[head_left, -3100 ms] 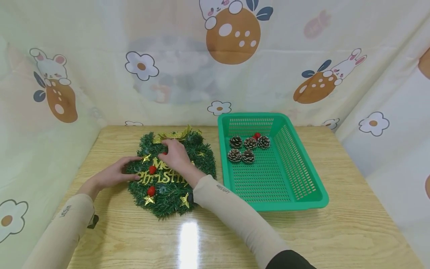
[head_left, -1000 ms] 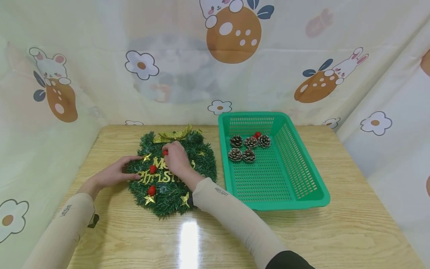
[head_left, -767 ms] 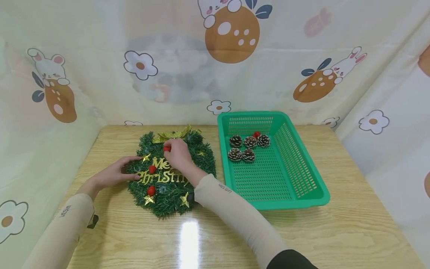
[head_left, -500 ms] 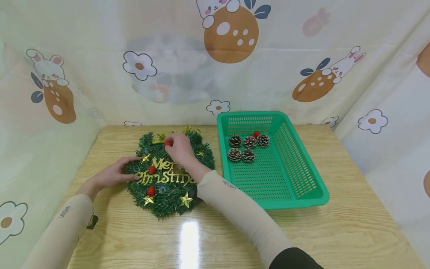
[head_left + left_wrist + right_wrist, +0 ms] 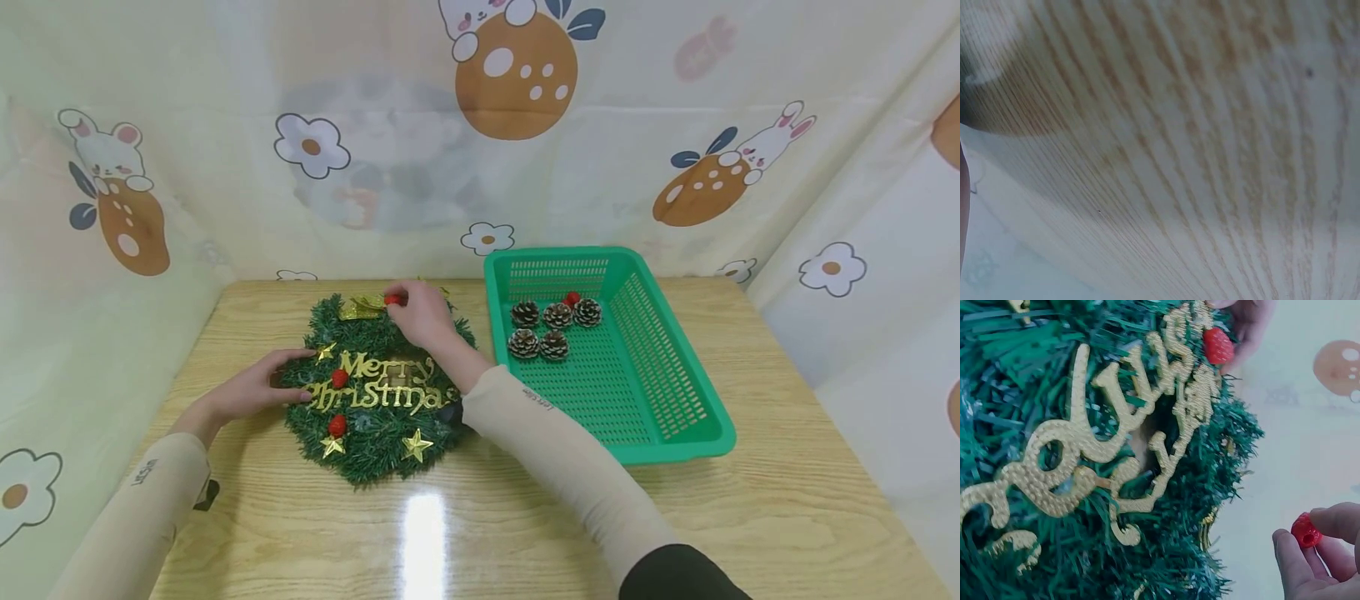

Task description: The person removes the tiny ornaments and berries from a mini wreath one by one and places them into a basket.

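My right hand pinches a small red raspberry between thumb and fingertips. In the head view it overlaps the gold bow at the wreath's top; in the right wrist view the raspberry shows apart from the greenery. The green Christmas wreath lies on the table, with gold "Merry Christmas" lettering across its middle. Red raspberries and gold stars sit on it. My left hand rests at the wreath's left edge, thumb and fingers spread apart.
A green plastic basket stands right of the wreath. Several frosted pine cones and red raspberries lie in its left and back part. A patterned cloth hangs behind the wooden table.
My right hand has drawn the raspberry up and to the right, from just above the lettering to the bow, uncovering more letters. The left hand has stayed at the wreath's edge.
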Motion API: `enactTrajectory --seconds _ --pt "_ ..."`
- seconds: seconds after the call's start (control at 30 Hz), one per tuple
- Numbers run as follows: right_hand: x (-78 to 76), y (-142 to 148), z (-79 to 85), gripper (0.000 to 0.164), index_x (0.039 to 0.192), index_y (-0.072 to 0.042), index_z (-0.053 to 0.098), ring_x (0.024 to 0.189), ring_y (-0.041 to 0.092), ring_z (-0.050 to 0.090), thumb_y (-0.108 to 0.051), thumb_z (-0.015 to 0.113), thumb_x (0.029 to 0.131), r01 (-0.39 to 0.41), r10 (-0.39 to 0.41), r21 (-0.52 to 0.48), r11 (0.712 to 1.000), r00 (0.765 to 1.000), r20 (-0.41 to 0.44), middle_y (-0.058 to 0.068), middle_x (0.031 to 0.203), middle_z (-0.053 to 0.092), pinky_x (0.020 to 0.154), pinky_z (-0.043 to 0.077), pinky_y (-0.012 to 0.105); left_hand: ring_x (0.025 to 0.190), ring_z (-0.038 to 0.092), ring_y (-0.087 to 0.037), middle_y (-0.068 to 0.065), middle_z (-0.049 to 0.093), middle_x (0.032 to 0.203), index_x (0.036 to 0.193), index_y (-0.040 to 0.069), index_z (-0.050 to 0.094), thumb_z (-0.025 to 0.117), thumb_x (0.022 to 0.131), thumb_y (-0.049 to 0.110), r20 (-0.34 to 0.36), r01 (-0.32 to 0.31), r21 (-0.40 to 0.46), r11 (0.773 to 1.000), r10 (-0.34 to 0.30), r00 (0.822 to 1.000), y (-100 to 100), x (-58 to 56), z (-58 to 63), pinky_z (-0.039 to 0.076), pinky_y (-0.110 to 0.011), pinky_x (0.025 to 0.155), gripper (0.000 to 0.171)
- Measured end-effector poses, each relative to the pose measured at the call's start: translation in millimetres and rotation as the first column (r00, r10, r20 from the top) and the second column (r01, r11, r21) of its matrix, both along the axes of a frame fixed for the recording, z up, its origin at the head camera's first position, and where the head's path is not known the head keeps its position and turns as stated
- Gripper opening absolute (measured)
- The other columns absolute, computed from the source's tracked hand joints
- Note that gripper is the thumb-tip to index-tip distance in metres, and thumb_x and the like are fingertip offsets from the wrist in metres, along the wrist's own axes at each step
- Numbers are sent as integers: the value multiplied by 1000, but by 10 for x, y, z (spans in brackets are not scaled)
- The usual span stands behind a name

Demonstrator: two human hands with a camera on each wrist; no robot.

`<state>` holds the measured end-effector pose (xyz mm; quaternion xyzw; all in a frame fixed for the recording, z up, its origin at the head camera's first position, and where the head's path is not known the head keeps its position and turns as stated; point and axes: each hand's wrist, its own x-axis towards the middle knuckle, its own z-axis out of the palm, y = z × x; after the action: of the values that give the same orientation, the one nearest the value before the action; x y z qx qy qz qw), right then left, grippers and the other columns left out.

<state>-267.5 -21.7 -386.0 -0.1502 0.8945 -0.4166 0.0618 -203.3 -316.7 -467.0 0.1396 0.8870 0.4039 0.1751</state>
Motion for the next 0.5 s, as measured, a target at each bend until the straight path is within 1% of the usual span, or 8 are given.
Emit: enactTrajectory --seconds 0.13,0.37,0.5 --pt "-29 69 42 33 132 -8 59 106 21 60 -14 56 100 9 -8 -37 999 1000 16 8 122 63 79 49 31 143 12 -50 -24 18 157 152 12 32 71 90 35 -8 7 1 1000 -7 1000 0 -5 -6 13 -70 110 76" --pt "-108 238 79 34 132 -5 59 111 22 60 -13 57 99 30 -29 -56 998 1000 9 9 124 64 89 51 33 143 11 -50 -24 18 157 152 11 32 71 90 33 -5 7 6 1000 -7 1000 2 -1 -6 12 -70 110 76" --pt "-148 332 96 34 132 -5 58 113 23 59 -13 57 99 40 -39 -59 997 999 14 10 127 62 91 51 34 142 13 -50 -25 20 156 152 9 32 71 91 31 -14 9 10 1000 -9 1000 6 3 7 13 -70 110 75"
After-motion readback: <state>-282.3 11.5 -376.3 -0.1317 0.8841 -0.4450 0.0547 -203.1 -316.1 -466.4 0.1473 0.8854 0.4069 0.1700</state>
